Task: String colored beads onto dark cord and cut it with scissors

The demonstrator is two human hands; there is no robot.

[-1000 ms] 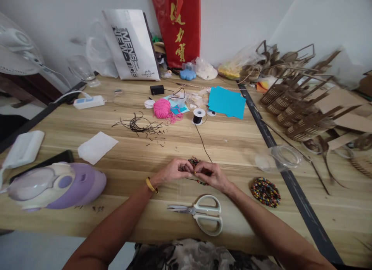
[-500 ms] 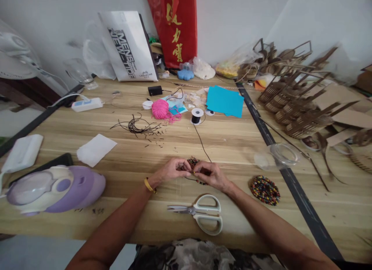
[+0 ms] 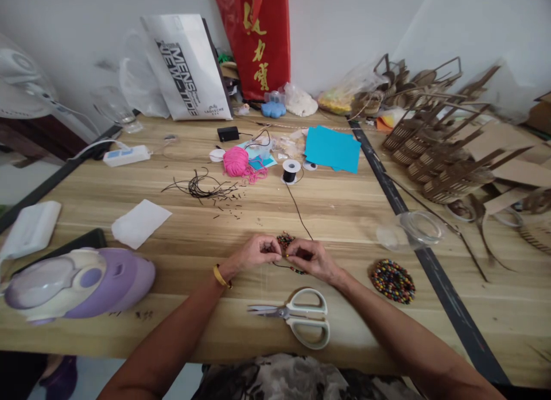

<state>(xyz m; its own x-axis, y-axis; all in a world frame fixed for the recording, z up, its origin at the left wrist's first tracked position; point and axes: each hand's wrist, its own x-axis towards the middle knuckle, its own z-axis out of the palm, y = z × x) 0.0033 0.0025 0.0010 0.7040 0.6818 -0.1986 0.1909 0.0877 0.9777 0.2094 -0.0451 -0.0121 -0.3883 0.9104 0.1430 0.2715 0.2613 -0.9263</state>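
My left hand [image 3: 261, 251] and my right hand [image 3: 316, 261] are close together at the table's near middle, each with fingers pinched. Between their fingertips is a tiny yellowish bead [image 3: 287, 256] on thin black cord, mostly hidden by the fingers. A loop of the cord with several coloured beads [image 3: 297, 270] hangs below the right fingers. Just behind the fingertips lies a cluster of multicoloured beads [image 3: 285, 238]. Black cord [image 3: 298, 209] runs from the right hand back to a white-flanged spool [image 3: 291, 171]. White-handled scissors [image 3: 287, 313] lie in front of the hands, blades slightly apart.
A coil of multicoloured beads [image 3: 392, 281] lies right of my right forearm. Cut black cords [image 3: 202, 187], pink yarn [image 3: 236, 161] and blue sheets [image 3: 333, 150] sit farther back. A purple-and-white device [image 3: 86, 282] stands left; woven baskets [image 3: 439, 159] crowd the right.
Both hands keep nearly the same pinch at the same place. The view has shifted slightly, and a dark purple shoe now shows below the table at lower left.
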